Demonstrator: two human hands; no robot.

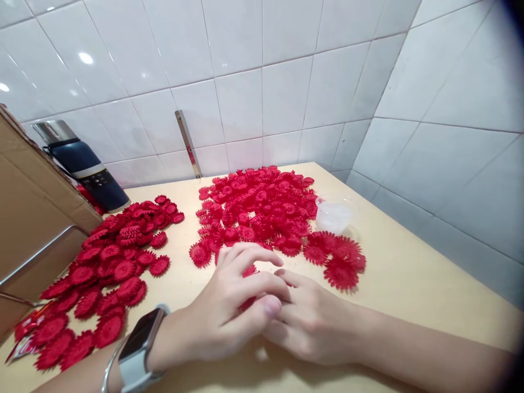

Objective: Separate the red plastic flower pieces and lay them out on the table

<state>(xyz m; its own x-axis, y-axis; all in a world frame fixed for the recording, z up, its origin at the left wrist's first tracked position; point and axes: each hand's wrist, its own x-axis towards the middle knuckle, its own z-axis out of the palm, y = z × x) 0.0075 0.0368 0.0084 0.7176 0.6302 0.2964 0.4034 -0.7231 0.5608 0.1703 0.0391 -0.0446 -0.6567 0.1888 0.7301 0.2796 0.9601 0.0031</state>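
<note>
Tiled wall (pixel 282 98) behind, pale counter (pixel 393 256) w/ red discs (pixel 262 204) heaped at center, more on the L side, a few by the clear tub (pixel 333 216). L hand (pixel 231 289) lies w/ bent fingers over R hand (pixel 315 319), the two touching; red shows btwn them, but can't tell if either grip pinches a disc. For fine handwork like this, prob. best: light fingertips so toothed edges don't crease, 1 disc at a time, wrists steady.
</note>
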